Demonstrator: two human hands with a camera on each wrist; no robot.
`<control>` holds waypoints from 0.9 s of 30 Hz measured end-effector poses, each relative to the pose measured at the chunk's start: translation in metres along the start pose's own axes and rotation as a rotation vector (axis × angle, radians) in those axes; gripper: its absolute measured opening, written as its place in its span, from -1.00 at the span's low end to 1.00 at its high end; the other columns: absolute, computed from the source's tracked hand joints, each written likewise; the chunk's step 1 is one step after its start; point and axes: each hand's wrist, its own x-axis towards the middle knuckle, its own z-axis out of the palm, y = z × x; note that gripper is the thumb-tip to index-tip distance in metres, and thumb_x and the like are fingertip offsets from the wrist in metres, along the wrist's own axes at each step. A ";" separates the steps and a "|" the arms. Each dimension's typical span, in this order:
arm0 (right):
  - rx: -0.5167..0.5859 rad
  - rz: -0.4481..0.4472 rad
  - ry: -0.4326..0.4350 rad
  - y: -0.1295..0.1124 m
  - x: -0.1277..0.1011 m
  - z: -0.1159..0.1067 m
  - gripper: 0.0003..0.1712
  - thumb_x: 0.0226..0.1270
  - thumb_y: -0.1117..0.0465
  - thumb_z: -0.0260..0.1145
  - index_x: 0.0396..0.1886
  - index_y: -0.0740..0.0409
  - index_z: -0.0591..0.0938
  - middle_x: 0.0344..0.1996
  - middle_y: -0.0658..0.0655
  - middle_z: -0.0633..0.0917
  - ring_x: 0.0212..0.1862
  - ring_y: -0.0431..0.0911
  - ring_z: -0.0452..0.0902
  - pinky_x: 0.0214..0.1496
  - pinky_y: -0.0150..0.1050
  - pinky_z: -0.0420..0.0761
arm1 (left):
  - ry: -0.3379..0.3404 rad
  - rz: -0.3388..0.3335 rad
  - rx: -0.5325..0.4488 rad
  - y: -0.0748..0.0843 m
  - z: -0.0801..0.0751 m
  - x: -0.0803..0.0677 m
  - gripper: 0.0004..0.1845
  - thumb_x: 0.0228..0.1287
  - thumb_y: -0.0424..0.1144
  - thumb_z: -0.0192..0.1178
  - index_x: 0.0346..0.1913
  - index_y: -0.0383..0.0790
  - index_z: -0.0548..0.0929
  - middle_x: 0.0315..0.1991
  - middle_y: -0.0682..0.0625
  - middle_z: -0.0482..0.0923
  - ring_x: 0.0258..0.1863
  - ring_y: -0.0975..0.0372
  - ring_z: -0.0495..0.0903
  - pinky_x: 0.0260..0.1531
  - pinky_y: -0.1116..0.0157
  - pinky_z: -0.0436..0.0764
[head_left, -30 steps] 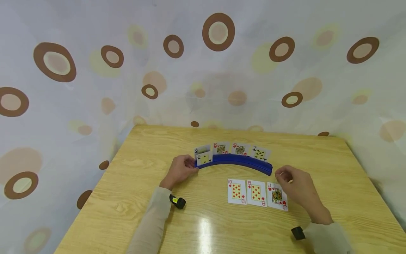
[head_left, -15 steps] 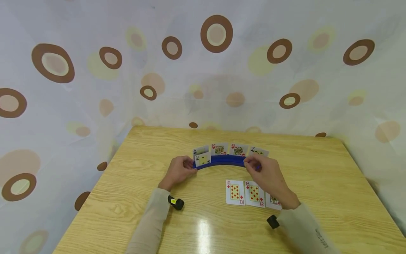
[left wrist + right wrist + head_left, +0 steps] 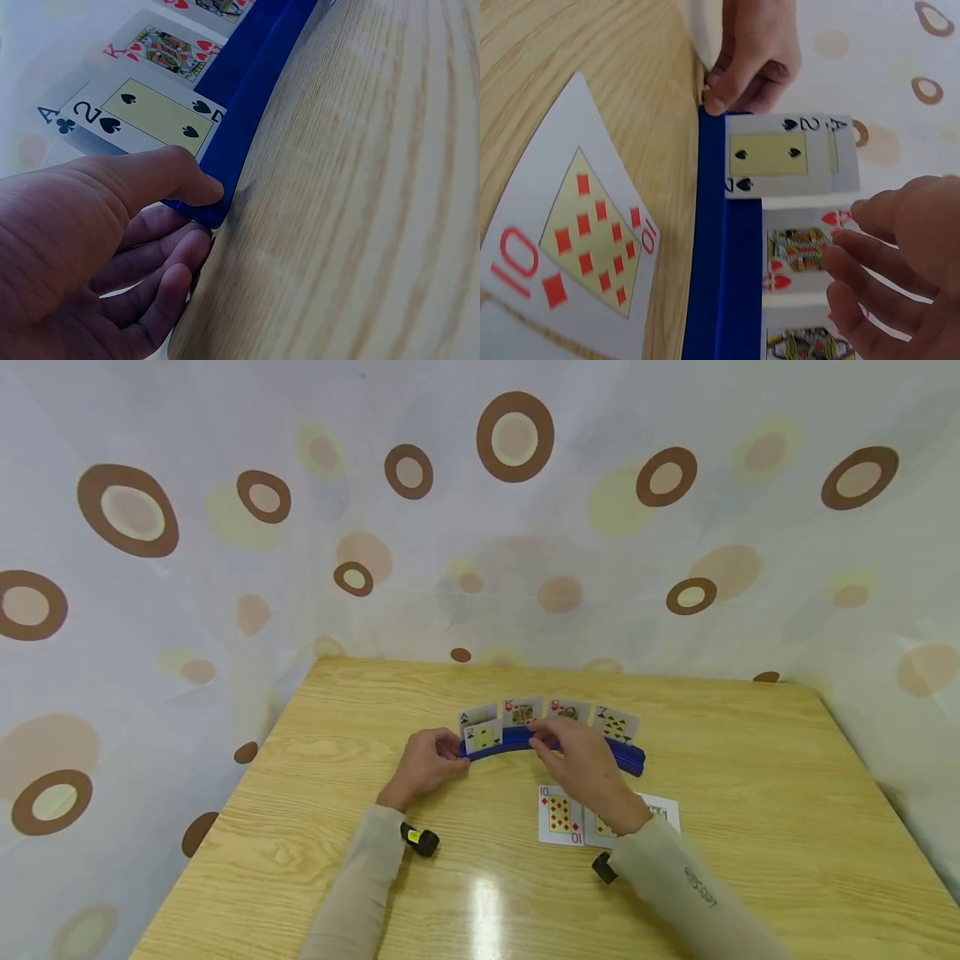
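Note:
My left hand [image 3: 426, 766] grips the left end of a curved blue card holder [image 3: 244, 105], thumb on its front and fingers behind. A two of spades [image 3: 150, 112] stands in the front slot at that end, partly covering an ace of clubs [image 3: 64, 116] behind it. Along the back slot stand a king of hearts [image 3: 799, 244], a red queen [image 3: 566, 706] and a black seven [image 3: 615, 722]. My right hand [image 3: 585, 764] hovers at the holder's middle by the king, fingers loosely bent and apart, holding nothing. It hides part of the holder and the queen's lower portion.
On the wooden table [image 3: 300, 827], in front of the holder, a ten of diamonds [image 3: 558, 814] lies face up. Beside it lie two more cards, an eight [image 3: 600, 831] and a jack [image 3: 663, 810], partly under my right wrist. A patterned sheet [image 3: 562, 543] hangs behind the table.
My right hand has moved left from beyond the holder's right end, passing over the seven and queen, to near the king. My left hand keeps its grip on the holder's end.

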 end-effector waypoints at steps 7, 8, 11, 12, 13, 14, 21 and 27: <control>-0.066 -0.041 0.056 -0.012 0.012 0.020 -0.69 0.35 0.20 0.38 0.08 0.02 0.68 -0.29 -0.06 0.70 -0.37 -0.26 0.57 -0.40 -0.30 0.55 | 0.006 0.001 -0.005 -0.001 -0.001 -0.001 -0.75 0.09 -0.30 0.49 -0.19 -0.24 0.68 -0.32 0.01 0.67 -0.36 0.26 0.65 -0.29 0.29 0.65; -0.063 -0.048 0.065 -0.012 0.014 0.023 -0.67 0.35 0.21 0.38 0.10 0.01 0.67 -0.29 -0.06 0.70 -0.37 -0.26 0.57 -0.41 -0.30 0.54 | 0.007 0.002 -0.005 -0.001 -0.001 -0.001 -0.76 0.09 -0.30 0.49 -0.19 -0.24 0.68 -0.32 0.01 0.67 -0.36 0.26 0.65 -0.29 0.29 0.65; -0.048 -0.066 0.095 -0.014 0.018 0.031 -0.65 0.35 0.23 0.38 0.12 0.01 0.67 -0.28 -0.05 0.71 -0.37 -0.25 0.58 -0.43 -0.31 0.53 | 0.010 0.000 -0.005 0.000 -0.003 -0.002 -0.76 0.09 -0.31 0.49 -0.20 -0.24 0.68 -0.33 0.01 0.67 -0.36 0.26 0.65 -0.29 0.29 0.65; -0.045 -0.072 0.105 -0.014 0.019 0.033 -0.66 0.34 0.24 0.38 0.10 0.01 0.68 -0.28 -0.05 0.72 -0.36 -0.25 0.58 -0.43 -0.31 0.53 | 0.009 -0.002 -0.005 0.000 -0.003 -0.003 -0.76 0.09 -0.31 0.49 -0.20 -0.25 0.68 -0.33 0.01 0.67 -0.36 0.25 0.65 -0.29 0.29 0.65; -0.041 -0.074 0.117 -0.015 0.019 0.035 -0.68 0.34 0.25 0.38 0.08 0.02 0.69 -0.28 -0.05 0.72 -0.37 -0.24 0.59 -0.43 -0.31 0.53 | 0.009 -0.004 -0.005 0.001 -0.003 -0.003 -0.76 0.09 -0.32 0.49 -0.19 -0.25 0.68 -0.33 0.01 0.67 -0.36 0.25 0.65 -0.29 0.29 0.65; -0.040 -0.076 0.126 -0.015 0.020 0.037 -0.70 0.33 0.25 0.39 0.06 0.03 0.70 -0.28 -0.04 0.73 -0.37 -0.25 0.59 -0.43 -0.31 0.54 | 0.009 -0.004 -0.006 0.001 -0.002 -0.004 -0.76 0.09 -0.32 0.49 -0.19 -0.26 0.68 -0.32 0.01 0.67 -0.36 0.25 0.65 -0.29 0.29 0.65; -0.039 -0.069 0.158 -0.013 0.021 0.045 -0.74 0.32 0.28 0.39 0.00 0.06 0.71 -0.30 -0.03 0.73 -0.42 -0.24 0.57 -0.47 -0.30 0.52 | -0.001 0.003 -0.002 -0.001 0.001 -0.005 -0.76 0.10 -0.30 0.48 -0.18 -0.26 0.68 -0.33 0.00 0.68 -0.37 0.27 0.65 -0.31 0.31 0.65; -0.032 -0.061 0.157 -0.011 0.024 0.048 -0.77 0.33 0.28 0.38 -0.03 0.06 0.71 -0.29 -0.02 0.73 -0.37 -0.21 0.60 -0.40 -0.27 0.58 | 0.010 0.026 0.001 0.000 0.001 -0.002 -0.76 0.10 -0.31 0.48 -0.19 -0.27 0.68 -0.33 0.00 0.68 -0.38 0.26 0.65 -0.31 0.31 0.65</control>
